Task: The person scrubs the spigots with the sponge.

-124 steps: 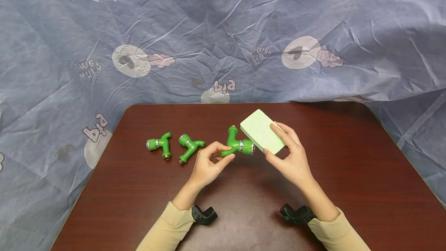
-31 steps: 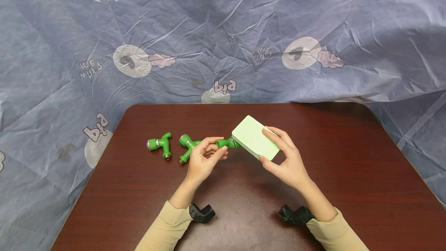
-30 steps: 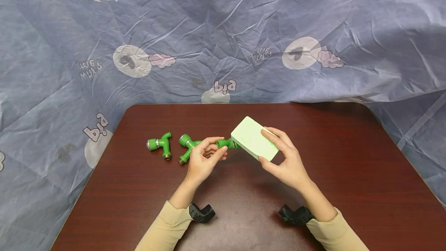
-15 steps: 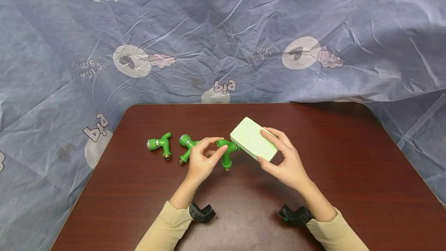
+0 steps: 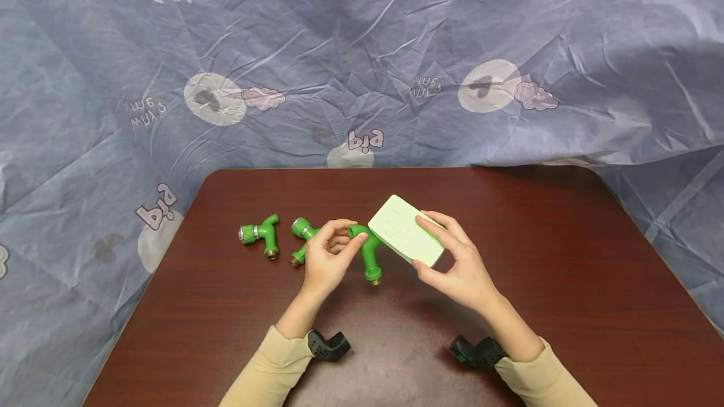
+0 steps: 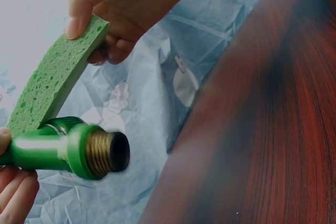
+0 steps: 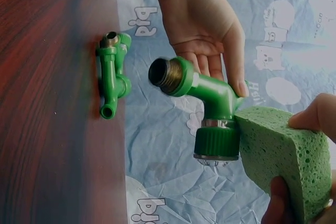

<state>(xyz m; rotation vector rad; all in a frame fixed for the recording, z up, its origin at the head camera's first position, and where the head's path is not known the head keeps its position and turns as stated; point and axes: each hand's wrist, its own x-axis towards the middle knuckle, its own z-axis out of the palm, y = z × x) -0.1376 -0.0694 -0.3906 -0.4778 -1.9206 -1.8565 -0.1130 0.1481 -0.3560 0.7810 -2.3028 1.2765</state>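
My left hand [image 5: 330,255] pinches a green faucet [image 5: 369,252] by its spout, thumb on one side and fingers on the other. The faucet's brass threaded end points down toward me, and its ribbed green knob, hidden in the head view, shows in the right wrist view. My right hand [image 5: 460,264] grips a light green sponge [image 5: 404,231] by its right end. In the right wrist view the sponge [image 7: 273,150] lies against the faucet [image 7: 212,95] beside the knob. Both things are held above the table.
Two more green faucets lie on the dark red-brown table [image 5: 543,256]: one faucet [image 5: 263,234] at the far left, and another faucet [image 5: 302,231] partly behind my left hand. A blue-grey printed cloth [image 5: 362,61] hangs behind the table. Each wrist bears a black device [image 5: 329,345].
The faucet has been turned in my left hand, so its threaded end has swung from pointing away to pointing toward me. The sponge has moved left and down, over the knob.
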